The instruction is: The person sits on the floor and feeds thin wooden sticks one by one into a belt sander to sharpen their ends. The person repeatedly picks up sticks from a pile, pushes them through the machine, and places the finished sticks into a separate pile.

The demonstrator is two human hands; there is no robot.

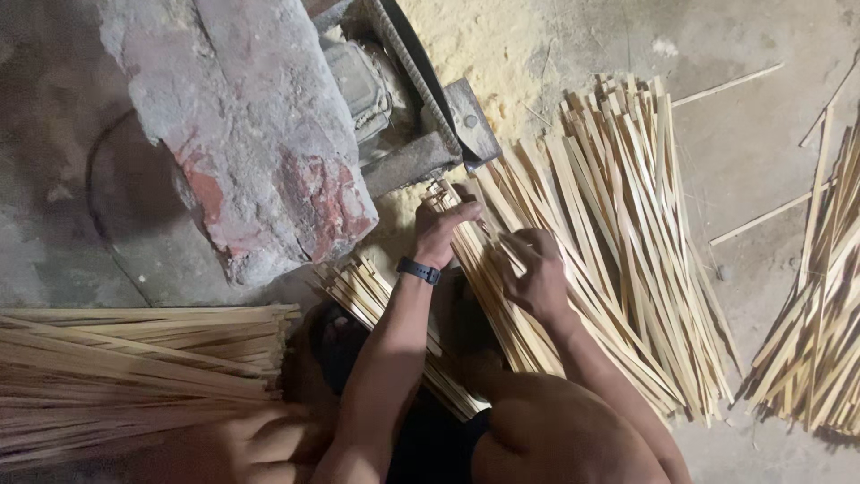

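Pale matt bamboo strips (618, 242), rough chipped brick block (260, 134), dull metal machine (403, 108)

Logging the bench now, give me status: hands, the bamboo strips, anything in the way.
Left hand and right hand both gripping the bamboo strips. Strip ends at the machine. Sawdust beyond, nothing blocking.

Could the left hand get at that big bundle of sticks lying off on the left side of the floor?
Probably yes. The left hand is now on the strips in front, but the stick bundle lies beside the person's left knee with nothing lying between them, so a sideways swing of the arm should reach its near end.
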